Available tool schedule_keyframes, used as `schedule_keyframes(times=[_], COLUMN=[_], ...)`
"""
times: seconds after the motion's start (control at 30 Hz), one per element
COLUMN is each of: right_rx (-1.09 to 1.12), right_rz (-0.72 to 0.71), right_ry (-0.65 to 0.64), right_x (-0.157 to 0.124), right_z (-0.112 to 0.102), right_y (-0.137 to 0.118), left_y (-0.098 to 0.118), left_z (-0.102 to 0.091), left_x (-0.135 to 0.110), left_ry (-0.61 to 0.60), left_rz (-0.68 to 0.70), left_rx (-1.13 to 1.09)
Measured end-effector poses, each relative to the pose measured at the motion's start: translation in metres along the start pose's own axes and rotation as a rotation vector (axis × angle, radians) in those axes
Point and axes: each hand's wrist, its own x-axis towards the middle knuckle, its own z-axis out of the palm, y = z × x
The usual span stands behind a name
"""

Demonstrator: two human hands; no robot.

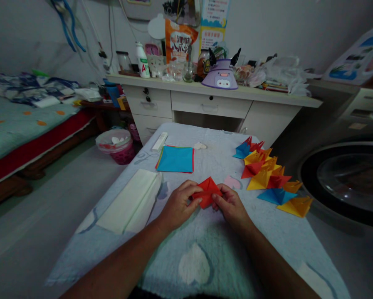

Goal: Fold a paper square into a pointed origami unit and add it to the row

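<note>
A red sheet of origami paper (208, 189), folded into a small diamond-like shape, is held just above the cloth between my two hands. My left hand (182, 203) pinches its left corner between thumb and fingers. On the opposite side, my right hand (231, 203) grips the right corner the same way. Beyond my left hand lies a stack of square paper (176, 159), blue on top with red and yellow edges showing. To the right of my right hand, several folded paper cranes (263, 176) in red, yellow, orange and blue stand in rows.
A pale folded paper packet (132, 201) and a small white box (160, 141) lie on the left of the cloth-covered table (186, 241). A cluttered white desk (205, 97) stands behind, a washing machine (357, 124) at right, a pink bin (123, 153) on the floor.
</note>
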Motion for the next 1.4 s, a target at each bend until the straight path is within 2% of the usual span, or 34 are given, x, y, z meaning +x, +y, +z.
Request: schedule_keyframes(times=[0.27, 0.5, 0.9, 1.27, 1.4], right_rx=[0.108, 0.150, 0.132, 0.124, 0.131], right_rz=[-0.036, -0.088, -0.106, -0.109, -0.101], right_ry=[0.037, 0.056, 0.047, 0.046, 0.053], right_x=[-0.003, -0.003, -0.003, -0.002, -0.002], right_z=[0.004, 0.003, 0.003, 0.005, 0.005], right_y=[-0.009, -0.007, -0.004, -0.005, -0.005], left_y=[0.001, 0.002, 0.009, 0.005, 0.005], left_z=[-0.001, -0.001, -0.005, -0.002, -0.001], left_x=[0.003, 0.003, 0.001, 0.000, 0.000], left_ry=[-0.001, 0.056, -0.056, 0.037, 0.035], left_rz=[-0.039, -0.065, 0.003, -0.001, -0.005], left_rx=[-0.094, -0.081, 0.020, 0.055, 0.041])
